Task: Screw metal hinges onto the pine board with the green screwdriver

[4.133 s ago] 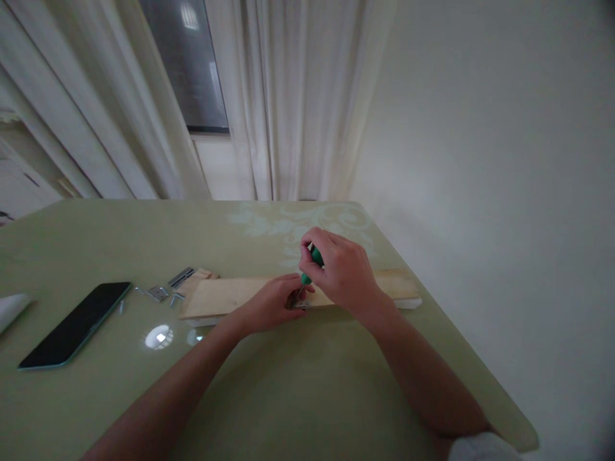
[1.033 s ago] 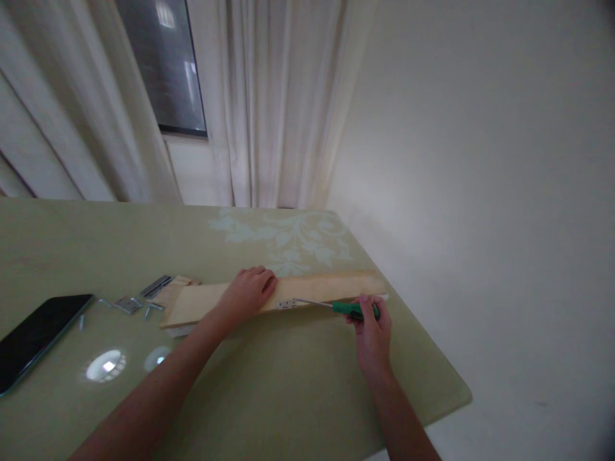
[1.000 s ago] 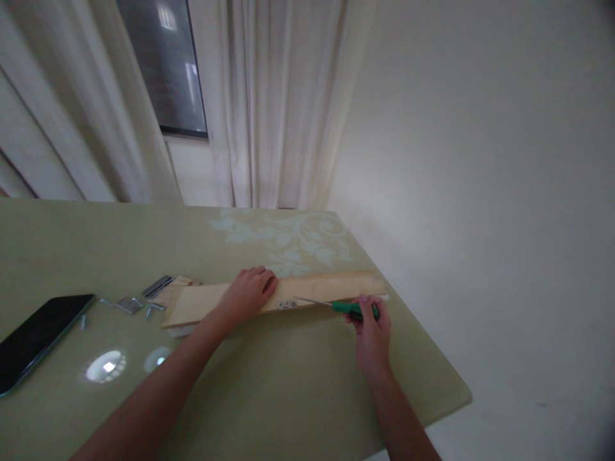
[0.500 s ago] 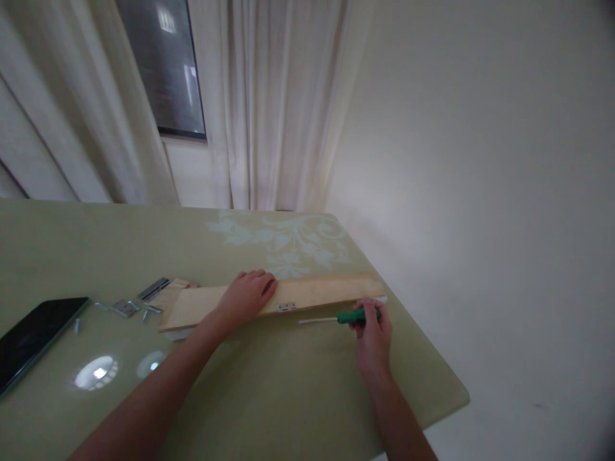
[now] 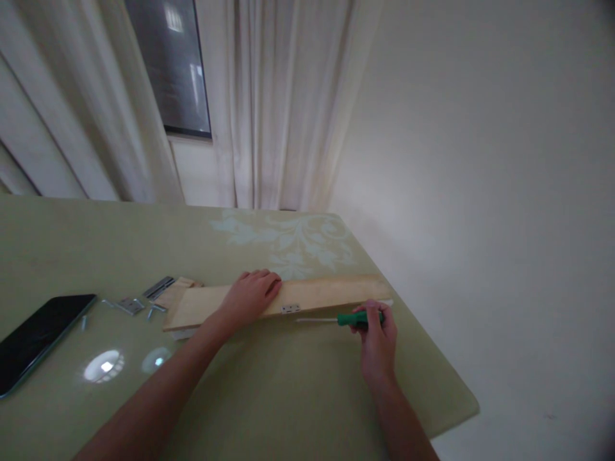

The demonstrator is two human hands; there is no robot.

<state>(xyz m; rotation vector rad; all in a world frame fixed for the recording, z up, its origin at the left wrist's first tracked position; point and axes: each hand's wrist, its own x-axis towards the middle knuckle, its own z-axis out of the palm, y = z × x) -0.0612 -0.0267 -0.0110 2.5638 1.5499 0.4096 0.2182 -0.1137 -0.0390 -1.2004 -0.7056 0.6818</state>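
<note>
A long pale wooden board (image 5: 327,293) lies across the green table (image 5: 269,390). A small metal hinge (image 5: 290,308) sits on its near edge. My left hand (image 5: 250,296) rests flat on the board just left of the hinge, fingers stretched out. My right hand (image 5: 375,338) is closed on the green handle of a screwdriver (image 5: 346,318). The tool lies level just in front of the board, its thin shaft pointing left, with the tip close below the hinge.
Left of the board lie a smaller wood piece (image 5: 179,289), loose metal hinges (image 5: 131,305) and several screws (image 5: 154,310). A black phone (image 5: 38,338) lies at the far left. The table's right edge (image 5: 446,365) drops off beside my right hand. Curtains (image 5: 273,102) hang behind.
My right hand has drawn the screwdriver off the hinge and lowered it to just in front of the board. My left hand has stayed flat on the board.
</note>
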